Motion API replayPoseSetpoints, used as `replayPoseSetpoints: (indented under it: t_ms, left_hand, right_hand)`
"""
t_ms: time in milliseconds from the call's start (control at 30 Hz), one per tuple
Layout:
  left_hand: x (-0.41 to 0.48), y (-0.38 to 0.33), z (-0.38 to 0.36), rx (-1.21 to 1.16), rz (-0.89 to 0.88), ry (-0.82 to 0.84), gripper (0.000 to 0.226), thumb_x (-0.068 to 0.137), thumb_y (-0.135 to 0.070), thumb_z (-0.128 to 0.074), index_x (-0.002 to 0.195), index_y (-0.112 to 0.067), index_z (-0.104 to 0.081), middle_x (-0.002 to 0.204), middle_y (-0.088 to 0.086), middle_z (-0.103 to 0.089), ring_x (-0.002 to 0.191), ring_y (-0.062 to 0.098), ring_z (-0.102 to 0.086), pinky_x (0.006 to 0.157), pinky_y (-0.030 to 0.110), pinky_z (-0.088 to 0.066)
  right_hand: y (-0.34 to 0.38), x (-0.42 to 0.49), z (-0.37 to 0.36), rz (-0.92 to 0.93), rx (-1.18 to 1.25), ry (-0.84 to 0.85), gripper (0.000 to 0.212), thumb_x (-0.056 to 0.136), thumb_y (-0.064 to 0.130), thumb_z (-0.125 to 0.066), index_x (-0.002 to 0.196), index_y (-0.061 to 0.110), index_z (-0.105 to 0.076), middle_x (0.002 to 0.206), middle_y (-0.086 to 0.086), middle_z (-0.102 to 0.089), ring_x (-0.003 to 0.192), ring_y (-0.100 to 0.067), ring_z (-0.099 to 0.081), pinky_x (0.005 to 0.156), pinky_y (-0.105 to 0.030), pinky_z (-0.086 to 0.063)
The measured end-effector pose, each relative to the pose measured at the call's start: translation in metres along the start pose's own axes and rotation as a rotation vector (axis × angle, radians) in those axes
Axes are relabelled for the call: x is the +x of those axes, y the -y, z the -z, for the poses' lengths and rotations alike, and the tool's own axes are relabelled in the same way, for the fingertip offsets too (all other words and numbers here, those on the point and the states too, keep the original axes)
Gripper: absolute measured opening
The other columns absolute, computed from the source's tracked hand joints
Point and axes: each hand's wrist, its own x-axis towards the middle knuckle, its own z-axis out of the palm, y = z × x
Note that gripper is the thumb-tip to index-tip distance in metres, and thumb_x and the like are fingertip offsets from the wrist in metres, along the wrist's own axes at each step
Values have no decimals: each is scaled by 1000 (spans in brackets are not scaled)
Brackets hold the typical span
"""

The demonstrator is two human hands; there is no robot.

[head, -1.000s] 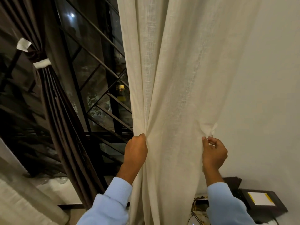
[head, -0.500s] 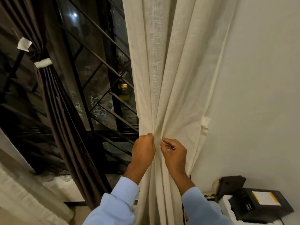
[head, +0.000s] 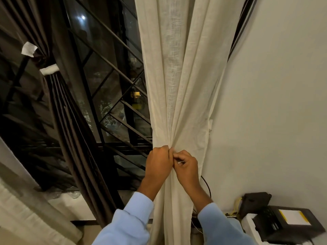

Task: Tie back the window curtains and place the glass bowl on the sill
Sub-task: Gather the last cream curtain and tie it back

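Gathering the cream curtain (head: 177, 76) into a tight bunch at the centre of the frame, the left hand (head: 159, 163) is closed in a fist round the folds, knuckles toward the camera. The right hand (head: 187, 167) touches it on the right, fingers curled and pinching the cloth at the same gather; a small pale bit shows between its fingers, too small to tell what it is. The curtain hangs from the top of the frame down between two light blue sleeves (head: 134, 218), against the white wall (head: 274, 103). At the upper left a dark curtain (head: 70, 138) is cinched by a white tie-back (head: 49, 69) in front of the window grille (head: 109, 68). On the pale sill (head: 70, 207) at the lower left lies a glassy shape (head: 70, 194), too dim to identify. A black box (head: 283, 225) sits at the lower right.
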Motion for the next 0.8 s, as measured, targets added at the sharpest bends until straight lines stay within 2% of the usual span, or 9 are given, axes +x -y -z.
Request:
replayPoseSetpoints:
  t_ms: [133,267,333,400,500,567,633,700,800]
  left_hand:
    - [4,12,-3,75,-16,-32,35,98,-24,-47,73,-2,-59,70,14,-65,62,30,-62,56,33,-43]
    - [1,15,-7,77,-106,-95,33,83,-7,-70,56,-6,-52,47,9,-55,36,23,-52,38,24,-39]
    - [2,16,-9,85,-123,-118,35,79,-4,-74,53,-7,-51,44,7,-53,32,19,-49,37,19,-34]
    - [2,18,-11,90,-127,-128,34,79,-5,-74,54,-7,-52,45,6,-54,33,18,-49,39,19,-33]
    - [2,20,-13,86,-128,-144,33,80,-5,-73,54,-8,-52,46,6,-55,34,18,-50,37,21,-38]
    - [2,22,-15,82,-113,-148,31,83,-7,-70,57,-7,-53,48,7,-56,36,20,-52,37,25,-43]
    - [1,24,-13,82,-95,-142,29,85,-8,-68,59,-7,-55,50,8,-58,38,22,-54,38,29,-49]
    - [0,26,-14,78,-93,-121,27,87,-10,-67,61,-7,-57,53,8,-60,40,23,-56,40,32,-51]
    - [0,26,-11,65,-80,-112,25,89,-12,-64,66,-5,-60,57,11,-63,45,26,-59,45,33,-53]
  right_hand:
    - [1,12,22,-56,30,100,16,81,8,-78,88,22,-78,84,8,-74,76,-7,-67,69,-16,-49]
    - [-4,44,50,-219,38,-198,12,78,13,-82,88,16,-75,73,3,-69,56,0,-57,67,-20,-48]
    - [-4,64,65,-201,-13,-309,29,77,13,-82,102,15,-67,96,0,-65,58,2,-55,64,-12,-45]
    - [1,85,78,-126,-76,-331,53,77,14,-82,122,18,-56,122,4,-53,73,-1,-57,68,-6,-44]
    - [-1,119,97,-79,-243,-200,80,74,25,-85,142,25,-42,137,9,-45,100,-11,-53,89,-20,-45]
    - [-3,135,106,-137,-355,-82,70,66,49,-84,128,32,-56,127,9,-58,111,-16,-53,99,-40,-45]
    - [-4,140,110,-173,-444,-34,50,59,64,-79,96,33,-66,104,9,-66,110,-19,-57,97,-52,-45]
    - [-2,135,111,-150,-484,-52,36,66,57,-82,85,30,-66,94,10,-68,103,-19,-61,95,-50,-45]
    - [5,113,109,-106,-435,-124,29,73,45,-82,88,25,-68,87,11,-69,86,-13,-64,83,-39,-50]
